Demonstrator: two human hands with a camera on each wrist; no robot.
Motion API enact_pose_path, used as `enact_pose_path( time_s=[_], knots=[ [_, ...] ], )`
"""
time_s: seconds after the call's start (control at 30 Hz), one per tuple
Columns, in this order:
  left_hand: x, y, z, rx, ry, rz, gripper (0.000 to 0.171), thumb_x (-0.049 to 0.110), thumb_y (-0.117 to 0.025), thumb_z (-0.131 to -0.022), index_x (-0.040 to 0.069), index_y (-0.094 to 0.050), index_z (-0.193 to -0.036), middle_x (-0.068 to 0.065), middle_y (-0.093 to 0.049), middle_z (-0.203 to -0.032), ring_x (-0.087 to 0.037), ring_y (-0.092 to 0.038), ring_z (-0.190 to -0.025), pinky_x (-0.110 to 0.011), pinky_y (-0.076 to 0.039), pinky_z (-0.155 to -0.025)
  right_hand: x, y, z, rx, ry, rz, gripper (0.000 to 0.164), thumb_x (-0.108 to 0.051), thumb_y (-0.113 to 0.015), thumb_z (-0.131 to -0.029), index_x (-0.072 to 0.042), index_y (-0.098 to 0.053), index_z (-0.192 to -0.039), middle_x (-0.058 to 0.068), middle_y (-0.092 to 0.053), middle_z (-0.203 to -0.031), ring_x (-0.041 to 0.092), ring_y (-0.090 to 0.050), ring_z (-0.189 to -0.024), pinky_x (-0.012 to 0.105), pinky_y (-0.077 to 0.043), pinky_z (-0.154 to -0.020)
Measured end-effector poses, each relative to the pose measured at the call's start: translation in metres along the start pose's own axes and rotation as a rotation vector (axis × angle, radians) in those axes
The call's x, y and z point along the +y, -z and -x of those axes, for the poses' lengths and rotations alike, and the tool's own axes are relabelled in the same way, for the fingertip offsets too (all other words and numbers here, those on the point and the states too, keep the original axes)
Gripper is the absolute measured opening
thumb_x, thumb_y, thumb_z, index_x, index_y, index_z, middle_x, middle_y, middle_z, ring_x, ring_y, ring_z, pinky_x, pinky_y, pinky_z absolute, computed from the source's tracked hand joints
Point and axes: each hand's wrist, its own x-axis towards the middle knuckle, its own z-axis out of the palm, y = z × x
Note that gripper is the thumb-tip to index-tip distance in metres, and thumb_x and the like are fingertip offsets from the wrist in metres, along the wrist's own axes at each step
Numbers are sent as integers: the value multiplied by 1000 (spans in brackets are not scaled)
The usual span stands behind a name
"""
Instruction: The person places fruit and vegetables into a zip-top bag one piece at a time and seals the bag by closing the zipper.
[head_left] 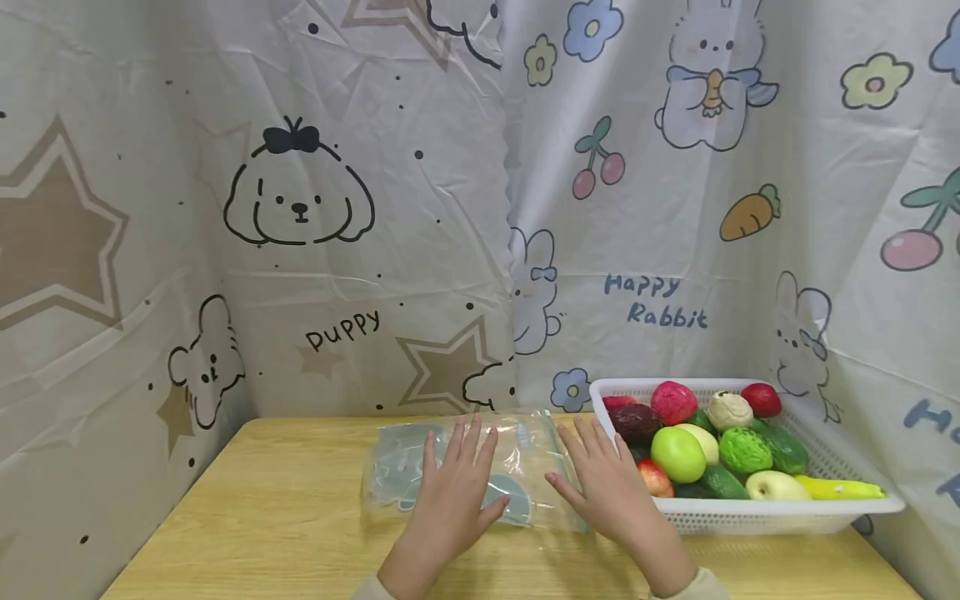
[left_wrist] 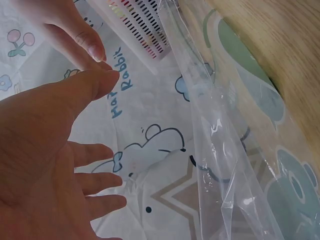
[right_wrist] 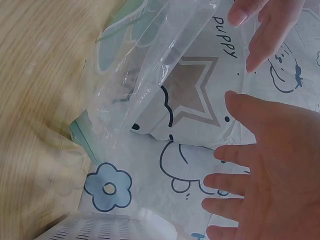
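A clear plastic zip bag [head_left: 517, 450] with blue-green printed shapes lies flat on the wooden table, its zip edge towards the right. My left hand [head_left: 457, 492] hovers over the bag's middle, fingers spread and straight. Near the zip edge, my right hand [head_left: 607, 483] is likewise spread, palm down. Both wrist views show a gap between the palms and the bag [left_wrist: 225, 135], and neither hand grips anything. In the right wrist view the green zip strip [right_wrist: 86, 136] shows at the bag's end.
Right of the bag stands a white plastic basket [head_left: 757, 517] heaped with fruit and vegetables, among them a green apple [head_left: 678, 455] and a yellow long vegetable [head_left: 840, 488]. The wooden table [head_left: 247, 517] reaches back to a printed curtain [head_left: 420, 250].
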Motion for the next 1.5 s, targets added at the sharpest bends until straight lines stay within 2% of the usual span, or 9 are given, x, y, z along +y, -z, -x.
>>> enact_pose_path(
  time_s=[0.17,0.43,0.63,0.8,0.97,1.1,1.2,1.37,1.5],
  knots=[
    [-1,1,0,-1,3,1,84,59,-62,-76,10,-40,-141,-18,-34,-151,-37,-30,-136,-70,-29,-106,-1,-3,-3,36,-16,-58,59,-41,-59,-88,-4,-50,-133,26,-47,-138,43,-43,-124,63,-42,-100],
    [-3,-1,-1,-7,3,13,83,58,-61,-77,9,-40,-141,-18,-33,-151,-37,-27,-137,-70,-28,-106,-2,-22,-8,144,-124,-346,42,-11,-61,-86,13,-52,-118,31,-59,-111,42,-55,-106,58,-50,-92],
    [-3,2,-2,0,8,39,83,57,-63,-77,9,-40,-141,-19,-33,-151,-37,-28,-136,-70,-27,-106,10,-42,-3,8,-299,-405,50,-9,-65,-77,19,-48,-115,31,-64,-95,40,-60,-89,54,-55,-81],
    [1,1,1,-79,-4,104,82,54,-63,-78,8,-39,-141,-20,-36,-149,-38,-30,-135,-71,-28,-105,5,-60,3,-70,-514,-776,63,0,-65,-70,24,-38,-121,26,-63,-91,23,-60,-73,39,-58,-67],
    [6,-9,5,-194,-11,169,81,52,-64,-79,8,-37,-141,-20,-37,-149,-38,-33,-134,-70,-32,-104,-7,-70,5,-147,-736,-964,83,-9,-66,-75,26,-17,-132,46,-36,-125,49,-48,-108,61,-43,-99],
    [7,-16,6,-223,-3,163,83,52,-67,-76,8,-38,-140,-21,-38,-148,-38,-34,-133,-69,-32,-104,-8,-73,5,-149,-761,-942,89,-14,-66,-77,23,-11,-136,48,-30,-132,58,-29,-123,69,-26,-107],
    [6,-18,9,-234,10,163,85,51,-70,-73,7,-40,-139,-22,-40,-146,-39,-36,-132,-69,-32,-104,-5,-72,4,-151,-754,-973,88,-13,-67,-77,22,-11,-136,43,-46,-122,53,-42,-114,66,-37,-100],
    [5,-20,11,-285,59,251,86,47,-73,-72,6,-39,-139,-23,-40,-146,-41,-36,-131,-73,-35,-98,-3,-68,0,-124,-759,-1175,74,-2,-62,-75,27,-21,-129,27,-60,-97,28,-60,-85,34,-56,-76],
    [5,-20,10,-338,97,291,85,46,-71,-74,6,-38,-141,-22,-40,-146,-42,-37,-129,-73,-39,-95,-5,-62,-4,-158,-740,-1248,66,-3,-61,-78,28,-29,-126,34,-57,-107,23,-58,-86,30,-58,-75]
  ],
)
